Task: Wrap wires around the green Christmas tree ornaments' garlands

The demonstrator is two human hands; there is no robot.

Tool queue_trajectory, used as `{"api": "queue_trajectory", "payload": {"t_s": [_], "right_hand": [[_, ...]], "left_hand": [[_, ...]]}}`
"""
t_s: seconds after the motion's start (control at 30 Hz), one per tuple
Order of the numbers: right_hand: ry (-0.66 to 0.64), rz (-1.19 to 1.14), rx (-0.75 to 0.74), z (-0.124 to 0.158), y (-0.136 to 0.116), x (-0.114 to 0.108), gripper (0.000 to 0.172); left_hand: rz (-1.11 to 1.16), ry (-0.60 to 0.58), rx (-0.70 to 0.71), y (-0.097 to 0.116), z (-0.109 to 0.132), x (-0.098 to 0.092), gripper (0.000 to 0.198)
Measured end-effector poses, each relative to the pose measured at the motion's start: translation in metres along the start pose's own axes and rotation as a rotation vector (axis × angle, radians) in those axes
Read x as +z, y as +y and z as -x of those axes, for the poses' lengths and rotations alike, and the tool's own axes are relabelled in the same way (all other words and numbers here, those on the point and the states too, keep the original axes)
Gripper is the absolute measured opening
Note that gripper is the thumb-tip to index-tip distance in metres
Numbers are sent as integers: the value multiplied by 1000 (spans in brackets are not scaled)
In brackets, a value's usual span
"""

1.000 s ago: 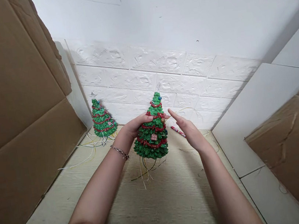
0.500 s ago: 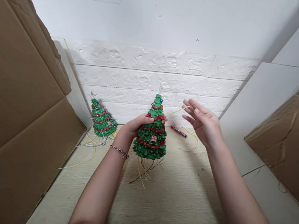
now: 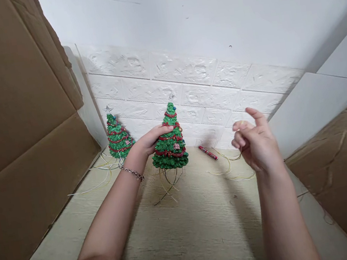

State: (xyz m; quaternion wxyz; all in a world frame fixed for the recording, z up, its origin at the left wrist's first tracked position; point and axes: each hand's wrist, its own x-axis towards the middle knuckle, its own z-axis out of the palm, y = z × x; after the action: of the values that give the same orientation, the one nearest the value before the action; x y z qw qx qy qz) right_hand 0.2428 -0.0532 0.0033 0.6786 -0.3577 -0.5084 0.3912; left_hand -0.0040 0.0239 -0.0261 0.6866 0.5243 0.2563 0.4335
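Observation:
My left hand (image 3: 153, 140) is closed around the back and side of a small green Christmas tree ornament (image 3: 171, 156), its thumb across the front. The tree is upright, with red garlands, a pink gift and a clear piece on top. Thin yellow, white and dark wires (image 3: 168, 186) dangle from its base. Off to the right, apart from the tree, my right hand (image 3: 255, 138) is raised with its fingers curled in and the index finger lifted. A faint yellow bit shows at its fingertips, too small to make out.
A second Christmas tree ornament (image 3: 119, 142) with a silver star stands at the back left over loose wires (image 3: 102, 174). A red patterned stick (image 3: 208, 153) and yellow strands (image 3: 228, 165) lie by the white brick wall (image 3: 142, 91). Cardboard (image 3: 24, 125) flanks the left, more cardboard (image 3: 336, 167) the right.
My left hand has brought the tree slightly left and up, turning it more upright. My right hand has moved right and its fingers have curled; the yellow strand stretched toward it no longer shows.

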Motion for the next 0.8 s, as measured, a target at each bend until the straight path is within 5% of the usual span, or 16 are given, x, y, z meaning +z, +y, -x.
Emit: {"api": "queue_trajectory", "payload": {"t_s": [0.07, 0.13, 0.23, 0.4, 0.8], "right_hand": [[-125, 155, 142, 6, 4, 8, 56], [-207, 329, 185, 10, 13, 18, 48], [-306, 574, 81, 16, 26, 32, 32], [-406, 751, -40, 23, 30, 41, 32], [-342, 924, -91, 28, 29, 48, 19]], "left_hand": [[33, 59, 15, 2, -1, -1, 30], [54, 127, 19, 3, -3, -2, 28], [43, 185, 29, 2, -4, -1, 26], [5, 190, 60, 3, -4, 1, 28], [-19, 154, 88, 2, -4, 6, 29]]}}
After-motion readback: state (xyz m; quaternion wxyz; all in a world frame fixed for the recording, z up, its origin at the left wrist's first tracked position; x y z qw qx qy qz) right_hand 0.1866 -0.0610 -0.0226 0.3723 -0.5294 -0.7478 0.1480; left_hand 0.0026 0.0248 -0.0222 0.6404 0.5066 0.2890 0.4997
